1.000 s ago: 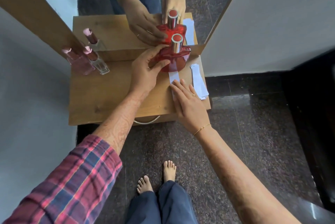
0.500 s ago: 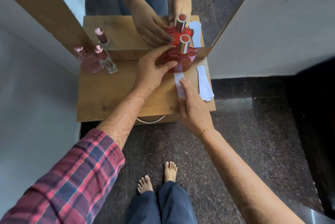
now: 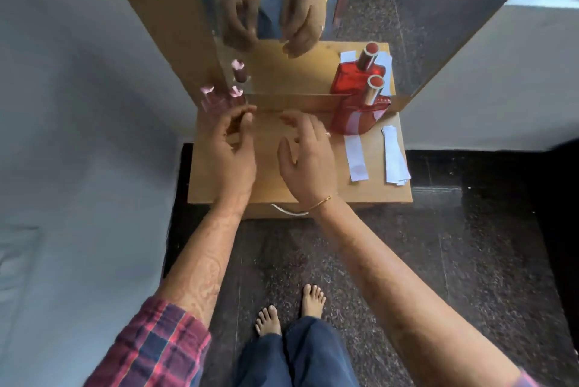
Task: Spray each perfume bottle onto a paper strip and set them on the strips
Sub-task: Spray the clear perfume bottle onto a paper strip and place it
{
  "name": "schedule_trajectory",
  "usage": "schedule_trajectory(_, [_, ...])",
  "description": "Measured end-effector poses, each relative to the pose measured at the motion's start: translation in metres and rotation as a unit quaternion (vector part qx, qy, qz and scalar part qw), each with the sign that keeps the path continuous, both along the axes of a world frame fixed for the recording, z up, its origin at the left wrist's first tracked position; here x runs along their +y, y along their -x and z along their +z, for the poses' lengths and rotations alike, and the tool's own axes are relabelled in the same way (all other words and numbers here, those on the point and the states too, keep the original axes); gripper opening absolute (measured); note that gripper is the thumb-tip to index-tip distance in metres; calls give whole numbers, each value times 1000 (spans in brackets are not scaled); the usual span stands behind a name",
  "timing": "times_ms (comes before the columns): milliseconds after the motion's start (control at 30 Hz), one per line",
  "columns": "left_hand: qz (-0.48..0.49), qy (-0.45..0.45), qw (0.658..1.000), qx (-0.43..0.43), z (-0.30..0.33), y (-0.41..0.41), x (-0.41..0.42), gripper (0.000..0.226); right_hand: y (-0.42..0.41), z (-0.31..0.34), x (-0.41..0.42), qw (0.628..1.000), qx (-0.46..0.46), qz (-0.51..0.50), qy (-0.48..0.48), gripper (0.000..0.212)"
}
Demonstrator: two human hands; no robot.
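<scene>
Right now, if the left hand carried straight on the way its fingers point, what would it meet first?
Probably the pink perfume bottles at the table's back left corner: the left hand is empty, its fingers just short of them. Motion blur leaves the gap unclear.

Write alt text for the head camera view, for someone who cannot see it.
Seen from above, a person's left hand and right hand, both holding nothing, hover over a small wooden table against a mirror. A red bottle stands on a paper strip at right, spare strips beside it; blurred pink bottles stand at left.
</scene>
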State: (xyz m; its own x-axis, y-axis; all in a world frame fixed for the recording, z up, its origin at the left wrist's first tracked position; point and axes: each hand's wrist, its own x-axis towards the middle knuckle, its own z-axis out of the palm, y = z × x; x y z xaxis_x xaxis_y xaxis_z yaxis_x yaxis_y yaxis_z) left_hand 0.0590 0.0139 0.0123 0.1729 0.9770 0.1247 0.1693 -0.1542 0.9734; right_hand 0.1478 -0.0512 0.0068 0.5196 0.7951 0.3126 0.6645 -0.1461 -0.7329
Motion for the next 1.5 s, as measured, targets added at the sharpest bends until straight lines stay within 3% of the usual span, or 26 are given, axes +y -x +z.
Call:
schedule_trajectory(233, [76,-3,997,23,5,44,20,11,28,-12,67,992,110,-39,41,39])
schedule_trajectory(533, [51,-6,998,31,5,39,23,12,31,-29,84,980,157,-111,44,30])
schedule_trajectory(667, [21,-1,1000,16,9,22,17,14,25,-28,60,981,162,-106,15,34])
schedule_trajectory(833, [-101,58,993,-34,11,-13,1,31,11,-17,13,986,135,-93,-27,40])
schedule_trajectory(1000, [-183,121,973,-73,10,-56,-35,7,-15,-18,-26,985,146,-86,-3,31])
schedule_trajectory(1333, [-196,99,972,-82,8,-120,-88,11,-60,-30,-109,967,187,-173,-11,15])
schedule_trajectory(1433, [-175,119,976,-46,-3,-131,-100,6,-71,-32,-132,951,228,-206,-32,24])
schedule_trajectory(1500, [-183,147,972,29,-11,-139,-108,11,-77,-34,-145,942,246,-224,-40,19])
